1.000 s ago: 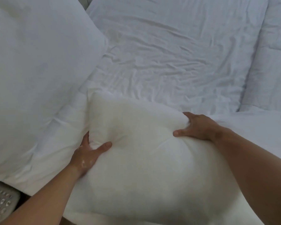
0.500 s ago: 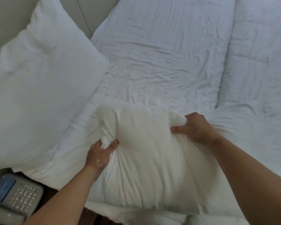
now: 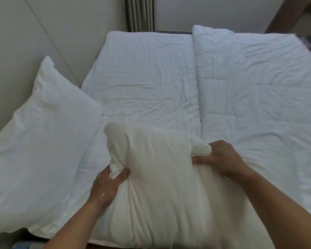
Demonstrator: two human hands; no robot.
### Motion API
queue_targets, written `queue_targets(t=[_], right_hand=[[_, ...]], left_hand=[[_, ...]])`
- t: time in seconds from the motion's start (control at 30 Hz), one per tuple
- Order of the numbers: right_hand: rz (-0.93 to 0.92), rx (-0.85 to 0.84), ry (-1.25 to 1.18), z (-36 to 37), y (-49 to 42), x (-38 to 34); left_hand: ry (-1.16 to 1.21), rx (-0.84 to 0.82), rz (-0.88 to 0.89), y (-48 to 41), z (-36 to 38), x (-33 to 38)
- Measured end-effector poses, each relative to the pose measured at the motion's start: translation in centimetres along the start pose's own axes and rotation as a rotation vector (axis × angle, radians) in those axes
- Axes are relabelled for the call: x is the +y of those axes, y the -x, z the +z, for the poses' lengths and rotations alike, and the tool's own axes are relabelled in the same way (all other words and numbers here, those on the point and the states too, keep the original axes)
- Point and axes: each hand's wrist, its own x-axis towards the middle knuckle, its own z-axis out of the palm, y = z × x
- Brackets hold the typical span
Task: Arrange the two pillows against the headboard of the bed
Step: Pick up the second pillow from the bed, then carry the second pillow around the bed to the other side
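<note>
Lifted higher than a second ago, the cream pillow (image 3: 162,186) stays bunched in the left hand (image 3: 106,186) and right hand (image 3: 223,159), fingers clenched on its far corners, ready to swing left beside the propped pillow (image 3: 39,141).

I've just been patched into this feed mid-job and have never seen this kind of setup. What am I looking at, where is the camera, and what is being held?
There is no machine here: a person works with two bare hands. The one picture comes from a wide-angle camera worn on the person's head, looking forward and down, so the arms enter from the bottom edge and straight lines bend near the edges.

Below lies a bed with a wrinkled white sheet; a folded duvet covers its right part. The left hand and the right hand each grip a bunched upper corner of the cream pillow, nearest the camera. The white pillow stands on the left, leaning against the pale panel there. A curtain hangs at the far end.
</note>
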Motion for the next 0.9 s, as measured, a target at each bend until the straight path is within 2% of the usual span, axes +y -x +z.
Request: queue_targets(t=[0.23,0.43,0.73,0.8,0.87,0.9], right_hand=[[0.152,0.171,0.041,-2.2,10.5,1.9],[0.307,0.285,0.006,-3.9,18.7,6.4],[0.575,0.384,-0.209,-1.8,31.5,18.9],[0.565,0.388,-0.191,-1.3,32.1,20.6],[0.604,0.459,-0.303,-3.0,39.3,27.6],[0.597,0.44,-0.293,-2.8,38.9,28.0]], left_hand=[[-0.044,-0.19,0.134,2.1,1.7,1.6],[-0.153,-0.365,0.226,4.3,6.4,3.0],[-0.471,-0.598,0.362,9.7,17.6,3.3],[-0.494,-0.621,0.371,10.4,18.5,3.7],[-0.567,-0.677,0.457,16.1,26.7,3.3],[-0.56,-0.674,0.455,16.4,26.5,3.7]])
